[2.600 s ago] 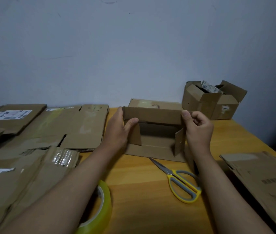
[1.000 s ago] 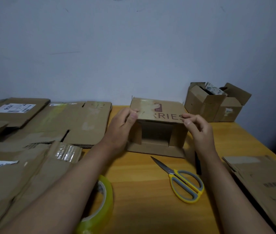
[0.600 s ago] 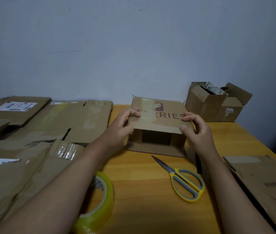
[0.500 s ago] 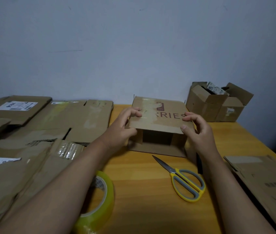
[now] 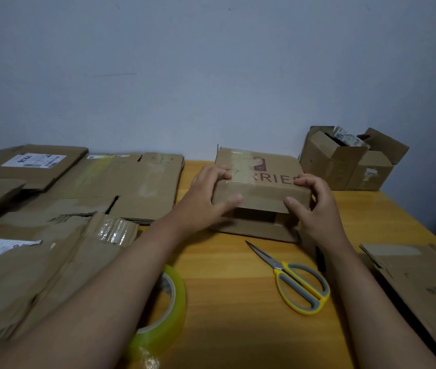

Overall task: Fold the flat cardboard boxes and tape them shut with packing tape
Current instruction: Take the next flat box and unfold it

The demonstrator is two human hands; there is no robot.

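Observation:
A small cardboard box [image 5: 261,179] with dark red lettering on top stands on its side in the middle of the wooden table [image 5: 233,328]. Its open side faces me, with the upper flap folded partway down over it. My left hand [image 5: 211,194] grips the box's left front corner, fingers on top and thumb on the flap. My right hand [image 5: 310,199] grips the right front corner the same way. A roll of yellowish packing tape [image 5: 165,312] lies near me, partly under my left forearm.
Yellow-handled scissors [image 5: 295,282] lie in front of the box, a black marker [image 5: 320,258] beside my right wrist. Flat cardboard boxes [image 5: 99,187] cover the left side; another flat one [image 5: 424,286] lies at the right. Two open boxes [image 5: 344,161] stand at the back right wall.
The box's upper flap has come down from raised to folded over the opening. Both hands shifted from the flap's edge to the top front corners.

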